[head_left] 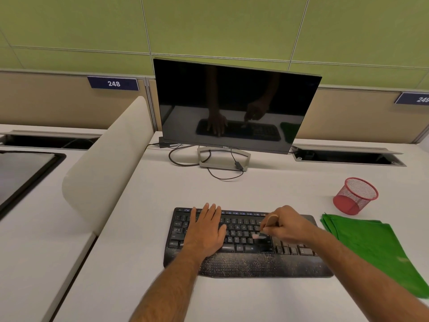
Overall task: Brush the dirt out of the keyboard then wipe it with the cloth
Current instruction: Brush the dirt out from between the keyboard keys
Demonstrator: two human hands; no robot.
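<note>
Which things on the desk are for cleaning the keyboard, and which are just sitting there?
For the job:
black keyboard, steadied by the left hand
small brush, held in the right hand
green cloth, waiting beside the keyboard

Just there:
Dell monitor, switched off
red mesh cup
cables

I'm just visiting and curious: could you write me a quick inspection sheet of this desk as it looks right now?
Surface: white desk, keyboard near its front edge.
Job's things: black keyboard, palm rest speckled with dirt; small brush, bristles on the keys; folded green cloth lying to the right of the keyboard, untouched.
Clutter: red mesh cup behind the cloth.
Hands: left hand rests flat on the keyboard's left half; right hand grips the brush.
Cables: dark leads looped around the monitor stand.
Surroundings: dark monitor, white divider on the left, green wall panels, desk numbers 248 and 249.
</note>
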